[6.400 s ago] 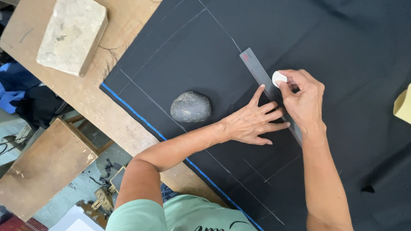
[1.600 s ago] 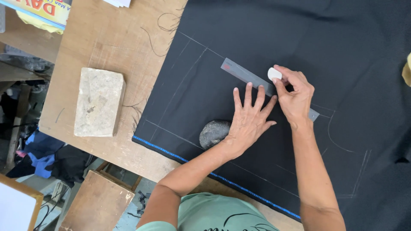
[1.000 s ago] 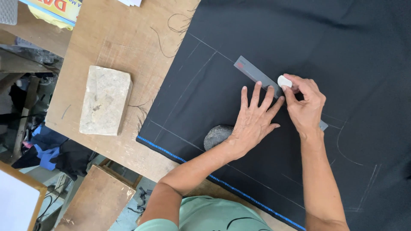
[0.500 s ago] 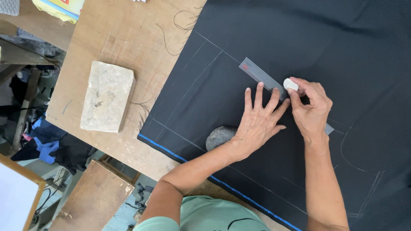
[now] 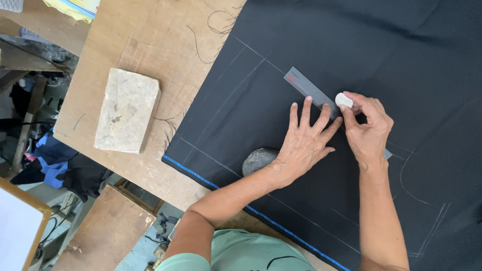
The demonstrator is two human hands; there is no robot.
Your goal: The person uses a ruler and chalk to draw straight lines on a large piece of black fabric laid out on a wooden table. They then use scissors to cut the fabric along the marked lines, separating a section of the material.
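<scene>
Chalk [image 5: 344, 100] sits pinched in the right hand [image 5: 369, 130], thumb and fingertips closed tight on the small white piece, its edge down against the far side of the grey ruler [image 5: 321, 100]. A narrow grip like that suits a thin, controlled line rather than a broad smear. The left hand [image 5: 306, 140] lies flat and spread, fingers fanned over the ruler and the dark cloth [image 5: 401, 50], holding nothing, simply pressing; I judge that the wide spread is there to keep the straightedge from sliding while the chalk bears on it. The two hands are almost touching, so the pressure falls right beside the marking point.

Down by the left wrist, a rounded grey stone [image 5: 258, 159] rests on the fabric, partly hidden by the forearm, and it looks like a weight pinning the cloth near its blue-stitched edge [image 5: 201, 175]. Off the fabric, on the bare wooden tabletop [image 5: 150, 40], a pale rectangular block [image 5: 128, 110] lies well apart from the hands, perhaps a spare weight within reach.

Pale chalk lines [image 5: 241, 70] already cross the cloth, straight ones near the ruler and a curve [image 5: 409, 183] to the right of the right forearm. The ruler lies diagonally, roughly in line with one of those straight marks.
</scene>
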